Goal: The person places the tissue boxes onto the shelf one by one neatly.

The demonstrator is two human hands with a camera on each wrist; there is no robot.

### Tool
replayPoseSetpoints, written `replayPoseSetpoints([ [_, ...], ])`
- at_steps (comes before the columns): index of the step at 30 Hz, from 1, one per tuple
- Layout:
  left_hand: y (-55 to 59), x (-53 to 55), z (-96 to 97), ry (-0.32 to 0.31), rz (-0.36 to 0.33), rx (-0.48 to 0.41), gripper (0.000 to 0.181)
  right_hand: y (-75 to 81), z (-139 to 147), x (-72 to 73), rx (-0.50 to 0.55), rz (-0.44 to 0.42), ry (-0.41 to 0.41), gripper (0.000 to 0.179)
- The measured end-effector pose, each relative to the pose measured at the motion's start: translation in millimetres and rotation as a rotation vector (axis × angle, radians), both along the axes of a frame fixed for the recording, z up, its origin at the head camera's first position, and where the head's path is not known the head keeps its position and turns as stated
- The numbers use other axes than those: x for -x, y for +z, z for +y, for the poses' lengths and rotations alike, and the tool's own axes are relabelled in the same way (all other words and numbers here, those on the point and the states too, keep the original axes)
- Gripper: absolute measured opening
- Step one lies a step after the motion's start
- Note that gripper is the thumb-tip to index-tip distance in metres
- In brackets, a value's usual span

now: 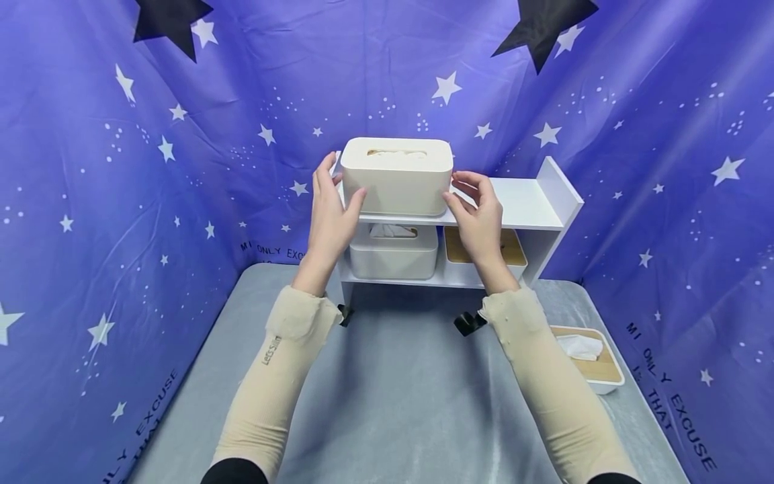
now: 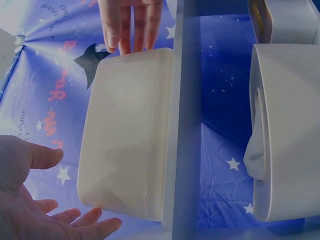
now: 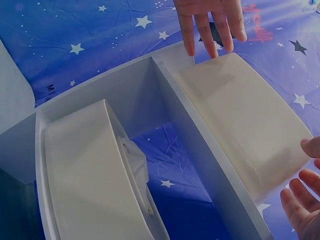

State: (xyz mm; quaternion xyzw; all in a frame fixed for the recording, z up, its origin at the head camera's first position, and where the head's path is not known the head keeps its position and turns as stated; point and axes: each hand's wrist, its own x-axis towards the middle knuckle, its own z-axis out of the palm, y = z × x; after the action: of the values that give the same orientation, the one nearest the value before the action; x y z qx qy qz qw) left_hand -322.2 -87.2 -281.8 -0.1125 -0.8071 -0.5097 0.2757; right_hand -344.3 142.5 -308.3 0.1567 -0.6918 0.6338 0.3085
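A white tissue box (image 1: 396, 188) with rounded corners and a slot in its lid sits on the top board of a white shelf unit (image 1: 526, 202). My left hand (image 1: 334, 218) is at the box's left end, thumb and fingers spread; the left wrist view shows this hand (image 2: 35, 195) with a gap between palm and box. At the right end is my right hand (image 1: 480, 215), its fingers loosely bent beside the box. In the right wrist view the right hand (image 3: 302, 192) has its fingers apart near the box's end. Whether any fingertips touch is hard to tell.
On the lower board stand another white tissue box (image 1: 393, 259) and a wood-lidded box (image 1: 514, 249), partly behind my right hand. A wood-lidded tissue box (image 1: 605, 366) lies on the grey cloth at right. Black clips (image 1: 468, 324) sit at the shelf's feet.
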Motion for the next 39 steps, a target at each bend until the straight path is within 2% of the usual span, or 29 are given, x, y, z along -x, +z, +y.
replayPoseSetpoints([
  [11,0.8,-7.5,-0.5,-0.024,0.021,-0.013,0.068,-2.6,5.1,-7.3,0.006,-0.018,-0.003,0.038],
  [22,-3.0,-20.7,2.0,-0.077,0.033,-0.014,0.066,-8.3,11.0,-17.9,-0.009,-0.013,0.001,0.038],
  [39,-26.1,-25.3,8.9,-0.122,0.009,-0.024,0.066,-27.0,19.6,-27.7,-0.020,-0.027,0.017,0.040],
])
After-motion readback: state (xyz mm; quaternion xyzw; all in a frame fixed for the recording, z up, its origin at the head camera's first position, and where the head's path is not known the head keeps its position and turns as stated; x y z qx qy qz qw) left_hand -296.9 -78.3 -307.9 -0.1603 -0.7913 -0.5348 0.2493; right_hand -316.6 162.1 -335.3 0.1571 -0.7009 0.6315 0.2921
